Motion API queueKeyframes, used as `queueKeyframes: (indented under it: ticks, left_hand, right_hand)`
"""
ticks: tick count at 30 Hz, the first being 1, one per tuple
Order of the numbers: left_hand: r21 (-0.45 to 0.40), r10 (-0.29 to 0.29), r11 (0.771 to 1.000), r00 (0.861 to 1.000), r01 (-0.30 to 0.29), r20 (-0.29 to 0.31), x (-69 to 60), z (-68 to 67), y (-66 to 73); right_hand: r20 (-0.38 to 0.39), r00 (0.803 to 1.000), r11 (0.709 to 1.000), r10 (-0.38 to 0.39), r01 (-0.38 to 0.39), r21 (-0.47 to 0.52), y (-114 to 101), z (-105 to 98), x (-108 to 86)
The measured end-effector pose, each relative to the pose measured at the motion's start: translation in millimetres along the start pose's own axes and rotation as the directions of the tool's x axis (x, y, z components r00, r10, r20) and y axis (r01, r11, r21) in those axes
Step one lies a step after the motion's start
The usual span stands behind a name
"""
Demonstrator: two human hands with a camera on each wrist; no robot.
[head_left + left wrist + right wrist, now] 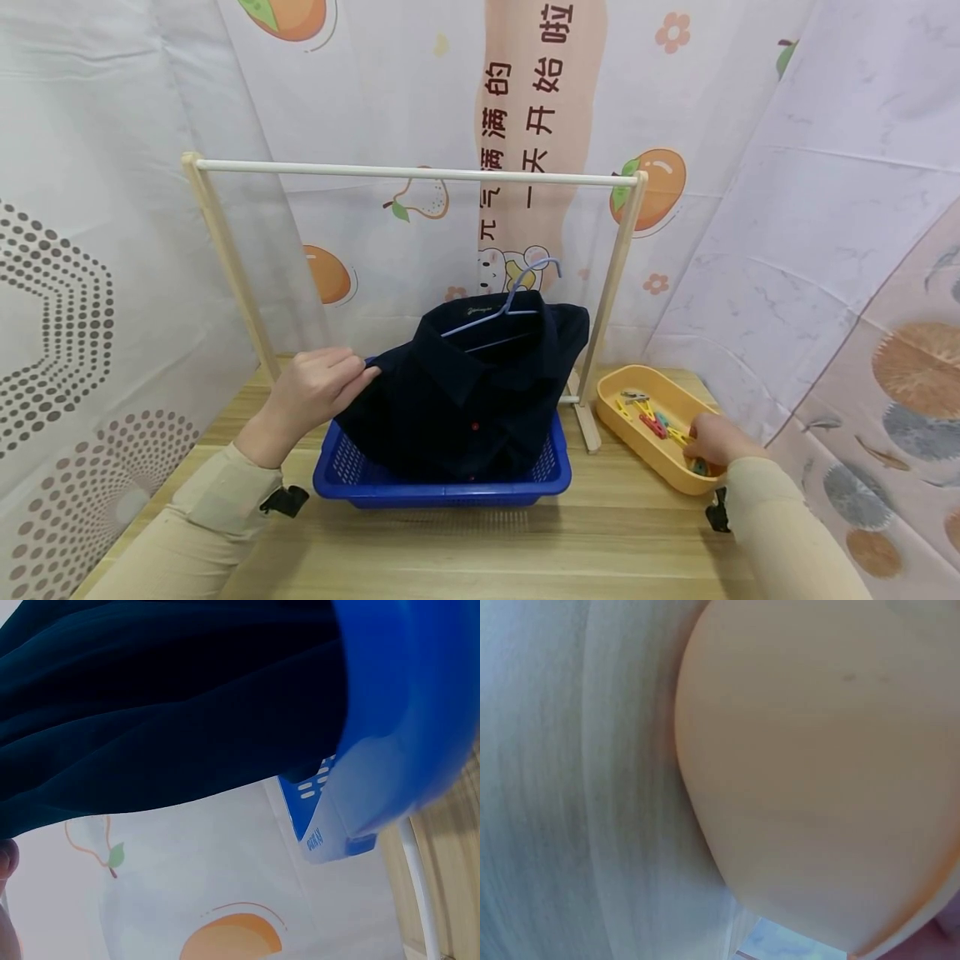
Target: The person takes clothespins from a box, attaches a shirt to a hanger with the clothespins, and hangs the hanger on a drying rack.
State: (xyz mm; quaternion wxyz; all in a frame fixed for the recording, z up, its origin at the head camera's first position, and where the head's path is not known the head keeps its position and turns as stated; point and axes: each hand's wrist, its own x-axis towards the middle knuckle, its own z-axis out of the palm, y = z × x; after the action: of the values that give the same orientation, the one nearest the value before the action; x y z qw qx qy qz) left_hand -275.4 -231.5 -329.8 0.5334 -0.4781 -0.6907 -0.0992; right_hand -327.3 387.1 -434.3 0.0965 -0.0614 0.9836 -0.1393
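A dark navy shirt [465,400] with a red button sits bunched in a blue basket [442,493], a lavender hanger [507,312] inside its collar. My left hand [318,383] pinches the shirt's shoulder at the left and lifts it a little above the basket rim. In the left wrist view the shirt cloth [165,712] hangs down into the basket. My right hand [720,439] reaches into a yellow tray [637,437] of colourful clothespins [654,425]. Its fingertips are beside the pins at the near end; whether they grip one is hidden.
Behind the basket stands a rack with wooden posts [228,250] and a white rail [420,172]. Its right foot [588,427] lies between basket and tray. Patterned curtains [375,83] enclose the wooden table [465,558].
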Motion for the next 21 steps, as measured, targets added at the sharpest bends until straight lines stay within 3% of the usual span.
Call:
queueKeyframes:
  ticks: [4,21]
  left_hand:
    - [0.004,-0.003,1.0,1.0,0.003,0.0,-0.6,0.4,-1.0]
    - [0.017,-0.006,1.0,1.0,0.006,-0.011,-0.1,0.2,-1.4]
  right_hand:
    - [-0.007,1.0,0.999,0.024,-0.023,0.03,2,0,0.2]
    - [-0.056,0.998,0.999,0.004,-0.001,0.046,6,-11,-0.6]
